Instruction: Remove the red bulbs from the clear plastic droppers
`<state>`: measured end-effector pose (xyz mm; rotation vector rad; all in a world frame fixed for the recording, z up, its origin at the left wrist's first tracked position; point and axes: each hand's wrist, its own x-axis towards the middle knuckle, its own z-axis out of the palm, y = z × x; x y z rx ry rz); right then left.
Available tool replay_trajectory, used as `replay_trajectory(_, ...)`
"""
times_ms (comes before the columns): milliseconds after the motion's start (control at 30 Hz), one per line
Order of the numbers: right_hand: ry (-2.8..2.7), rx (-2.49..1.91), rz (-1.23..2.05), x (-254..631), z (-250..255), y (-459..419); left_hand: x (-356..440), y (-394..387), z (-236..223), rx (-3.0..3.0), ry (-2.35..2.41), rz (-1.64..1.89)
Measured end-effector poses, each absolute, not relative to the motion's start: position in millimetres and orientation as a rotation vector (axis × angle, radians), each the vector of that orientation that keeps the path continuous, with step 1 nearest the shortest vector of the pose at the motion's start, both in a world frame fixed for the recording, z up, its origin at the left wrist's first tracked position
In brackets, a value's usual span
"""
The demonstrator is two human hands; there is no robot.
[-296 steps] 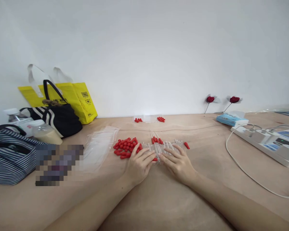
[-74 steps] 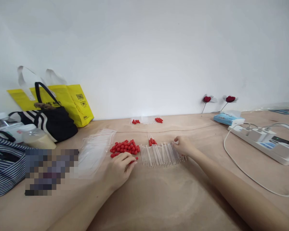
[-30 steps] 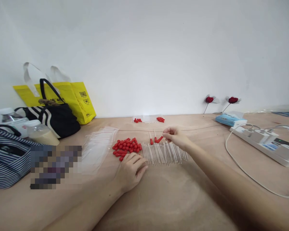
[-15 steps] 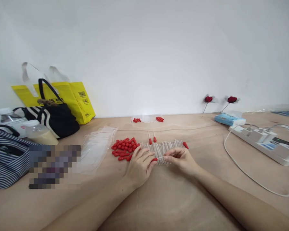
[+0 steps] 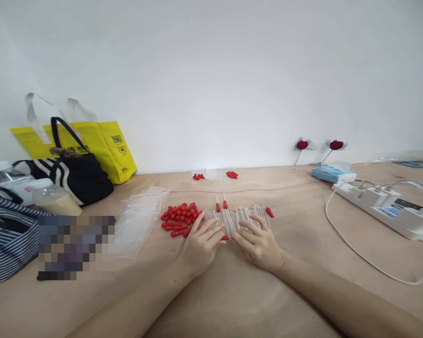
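Observation:
My left hand (image 5: 200,246) is closed on a red rubber dropper bulb (image 5: 224,238), whose end shows beyond the fingertips. Just to its right, my right hand (image 5: 259,244) curls its fingers down close to that bulb, around a thin glass tube that they now hide. Under and behind both hands lies a row of clear glass tubes (image 5: 229,220), side by side. A pile of red bulbs (image 5: 179,215) lies left of my left hand. Two droppers with red bulbs (image 5: 225,204) lie beyond the row, and a single red bulb (image 5: 270,212) lies at its right end.
Clear plastic bags (image 5: 137,220) lie at left, with more red bulbs (image 5: 232,175) by the wall. Yellow (image 5: 118,159), black (image 5: 91,178) and striped (image 5: 10,249) bags and a bottle (image 5: 58,197) stand far left. At right are a tissue pack (image 5: 331,173) and a power strip (image 5: 384,211) with a cable.
My right hand has moved left and turned palm-down, its fingers now closer to the red bulb and covering the tube. My left hand stays at the bulb. The view has shifted slightly.

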<state>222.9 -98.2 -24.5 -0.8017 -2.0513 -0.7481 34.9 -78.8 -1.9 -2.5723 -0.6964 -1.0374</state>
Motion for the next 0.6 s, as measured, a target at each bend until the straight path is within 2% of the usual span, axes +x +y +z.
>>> replay_trajectory(600,-2.089,-0.757,-0.724,224.8,-19.2,-103.4,28.3,-77.3,-6.8,-2.642,-0.626,-0.977)
